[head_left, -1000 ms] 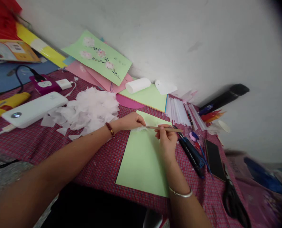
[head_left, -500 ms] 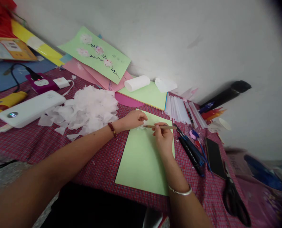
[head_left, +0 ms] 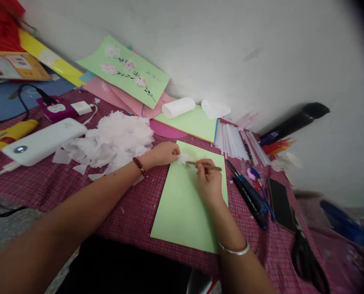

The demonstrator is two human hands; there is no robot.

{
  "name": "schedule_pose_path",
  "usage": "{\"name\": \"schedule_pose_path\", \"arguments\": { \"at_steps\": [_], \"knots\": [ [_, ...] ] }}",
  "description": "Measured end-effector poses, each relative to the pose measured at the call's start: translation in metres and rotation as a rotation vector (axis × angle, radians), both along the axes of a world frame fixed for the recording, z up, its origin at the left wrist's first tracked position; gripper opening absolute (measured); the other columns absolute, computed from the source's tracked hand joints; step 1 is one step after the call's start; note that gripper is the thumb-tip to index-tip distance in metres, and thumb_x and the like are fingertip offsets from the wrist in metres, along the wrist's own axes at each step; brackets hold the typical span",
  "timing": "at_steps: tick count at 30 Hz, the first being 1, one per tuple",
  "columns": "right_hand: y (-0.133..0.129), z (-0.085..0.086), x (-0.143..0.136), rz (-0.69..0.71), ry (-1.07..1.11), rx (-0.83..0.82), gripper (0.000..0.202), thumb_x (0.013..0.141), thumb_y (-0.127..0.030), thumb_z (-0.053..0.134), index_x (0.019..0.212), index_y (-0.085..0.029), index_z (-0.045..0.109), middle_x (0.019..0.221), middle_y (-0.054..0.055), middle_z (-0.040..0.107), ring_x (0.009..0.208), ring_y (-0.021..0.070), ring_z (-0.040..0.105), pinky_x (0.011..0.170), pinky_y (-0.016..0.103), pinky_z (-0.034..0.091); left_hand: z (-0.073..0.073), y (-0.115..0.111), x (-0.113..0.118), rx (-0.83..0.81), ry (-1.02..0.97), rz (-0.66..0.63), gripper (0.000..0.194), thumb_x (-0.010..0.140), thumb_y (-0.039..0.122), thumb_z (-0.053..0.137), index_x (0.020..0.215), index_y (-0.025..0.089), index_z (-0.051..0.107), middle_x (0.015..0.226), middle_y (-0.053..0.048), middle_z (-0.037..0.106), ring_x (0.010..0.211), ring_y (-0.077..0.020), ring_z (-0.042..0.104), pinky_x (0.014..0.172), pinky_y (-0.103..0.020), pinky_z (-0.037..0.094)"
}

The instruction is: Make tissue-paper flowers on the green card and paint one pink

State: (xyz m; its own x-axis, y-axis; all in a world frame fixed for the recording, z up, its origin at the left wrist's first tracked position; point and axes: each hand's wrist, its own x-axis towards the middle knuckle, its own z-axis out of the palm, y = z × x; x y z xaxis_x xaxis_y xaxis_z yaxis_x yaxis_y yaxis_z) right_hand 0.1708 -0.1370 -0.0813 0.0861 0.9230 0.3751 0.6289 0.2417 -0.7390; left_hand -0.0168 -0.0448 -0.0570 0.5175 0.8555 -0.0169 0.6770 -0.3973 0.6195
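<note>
My right hand is closed around a slim, brown, stick-like tool, gripped like a pen. Its narrow tip meets a small crumpled tuft of white tissue paper near the top of a light green sheet. At the sheet's upper left edge is my left hand, fingers curled in and fingertips close beside the tuft. Whatever those fingers may pinch is too small to make out. Left of this hand spreads a loose heap of white tissue pieces.
A power bank, yellow glue gun and purple socket block lie left. Black pens, a phone and scissors lie right. Behind are white sticks, a paper roll and a green flower picture.
My left hand has drawn back leftward, uncovering the white tuft. The brown tool has tilted, its rear end lower, with its tip still at the tuft.
</note>
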Motion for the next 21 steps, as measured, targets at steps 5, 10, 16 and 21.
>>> {"name": "schedule_pose_path", "arguments": {
  "at_steps": [5, 10, 16, 21],
  "knots": [
    [-0.002, 0.0, -0.001, 0.019, -0.028, -0.002, 0.016, 0.094, -0.03, 0.045, 0.092, -0.021, 0.058, 0.086, 0.003, 0.061, 0.07, 0.0162, 0.056, 0.065, 0.03, 0.043, 0.005, 0.005, -0.008, -0.078, -0.087, 0.006, 0.009, 0.069, 0.013, 0.056, 0.064, 0.014, 0.063, 0.061, -0.001, 0.06, 0.059, -0.0116, 0.051, 0.056, -0.024, 0.033],
    [0.001, -0.005, 0.001, 0.002, 0.072, -0.027, 0.018, 0.094, -0.034, 0.045, 0.093, -0.021, 0.059, 0.083, 0.001, 0.059, 0.066, 0.0152, 0.054, 0.063, 0.029, 0.044, 0.028, 0.011, -0.032, -0.17, -0.253, 0.121, 0.007, 0.067, 0.017, 0.056, 0.061, 0.016, 0.056, 0.053, 0.004, 0.045, 0.051, -0.0087, 0.038, 0.05, -0.024, 0.027],
    [0.001, 0.004, 0.004, -0.074, 0.215, -0.008, 0.023, 0.091, -0.039, 0.05, 0.09, -0.019, 0.061, 0.079, 0.002, 0.06, 0.062, 0.0146, 0.055, 0.058, 0.028, 0.046, 0.043, 0.004, -0.035, -0.173, -0.288, 0.102, 0.018, 0.07, 0.022, 0.055, 0.054, 0.018, 0.047, 0.052, 0.004, 0.035, 0.05, -0.0081, 0.029, 0.05, -0.026, 0.021],
    [0.0, 0.007, 0.011, -0.158, 0.356, 0.036, 0.028, 0.09, -0.045, 0.051, 0.09, -0.018, 0.06, 0.074, 0.002, 0.061, 0.058, 0.0137, 0.056, 0.056, 0.027, 0.048, 0.04, -0.006, -0.022, -0.157, -0.226, 0.011, 0.017, 0.072, 0.024, 0.053, 0.056, 0.018, 0.052, 0.051, 0.003, 0.035, 0.05, -0.0089, 0.03, 0.052, -0.028, 0.019]
  ]
}}
